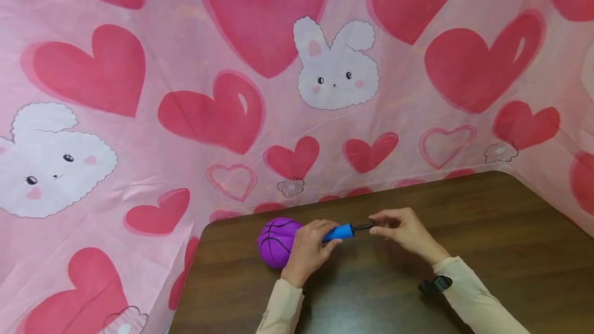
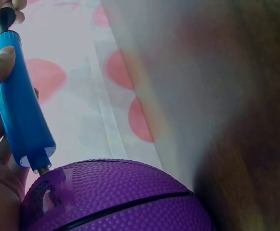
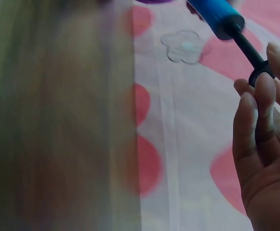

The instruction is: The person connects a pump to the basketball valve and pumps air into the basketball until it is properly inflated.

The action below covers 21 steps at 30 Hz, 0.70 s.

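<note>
A purple ball point(image 1: 275, 244) with black basketball lines lies on the table, partly hidden behind my left hand point(image 1: 308, 250). That hand grips the blue barrel of a small hand pump point(image 1: 342, 232). In the left wrist view the needle end of the pump point(image 2: 28, 106) meets the ball point(image 2: 125, 197) at its valve area. My right hand point(image 1: 406, 232) pinches the black handle end of the pump between thumb and fingers. The right wrist view shows the black rod point(image 3: 248, 48) drawn partway out of the barrel, with my right fingertips point(image 3: 265, 89) at its end knob.
A brown wood-grain table point(image 1: 371, 293) lies under the hands. Pink cloth point(image 1: 185, 55) with hearts and rabbit faces hangs behind and at both sides of the table. A black strap device point(image 1: 435, 285) sits on the right wrist.
</note>
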{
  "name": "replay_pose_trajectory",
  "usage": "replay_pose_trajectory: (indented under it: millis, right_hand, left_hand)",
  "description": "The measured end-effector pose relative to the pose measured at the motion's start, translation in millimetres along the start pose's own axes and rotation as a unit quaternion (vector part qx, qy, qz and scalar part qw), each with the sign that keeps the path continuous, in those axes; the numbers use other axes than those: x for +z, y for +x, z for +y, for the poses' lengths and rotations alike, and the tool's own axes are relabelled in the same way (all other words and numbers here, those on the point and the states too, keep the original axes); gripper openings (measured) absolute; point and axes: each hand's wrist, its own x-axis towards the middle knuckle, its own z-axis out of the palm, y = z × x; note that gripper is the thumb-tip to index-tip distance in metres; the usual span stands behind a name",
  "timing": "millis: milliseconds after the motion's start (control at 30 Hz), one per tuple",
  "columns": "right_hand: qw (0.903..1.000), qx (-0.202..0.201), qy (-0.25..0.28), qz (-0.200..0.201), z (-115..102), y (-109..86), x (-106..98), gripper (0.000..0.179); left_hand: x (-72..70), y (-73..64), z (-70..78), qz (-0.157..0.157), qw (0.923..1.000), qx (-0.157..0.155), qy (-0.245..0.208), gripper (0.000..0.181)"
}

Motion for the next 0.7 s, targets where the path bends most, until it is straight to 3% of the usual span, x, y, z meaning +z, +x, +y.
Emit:
replay_pose_trajectory:
  millis: [267, 700]
  right_hand:
    - [0.9998, -0.015, 0.012, 0.003, -2.6, -2.9, 18.4, 0.026]
    - [0.9994, -0.028, 0.006, -0.021, 1.6, -2.4, 18.3, 0.026]
  left_hand:
    - [2.8, -0.1, 3.8, -0.002, 0.9999, 0.012, 0.002, 0.032]
    - [0.6, -0.5, 3.6, -0.024, 0.9996, -0.011, -0.012, 0.031]
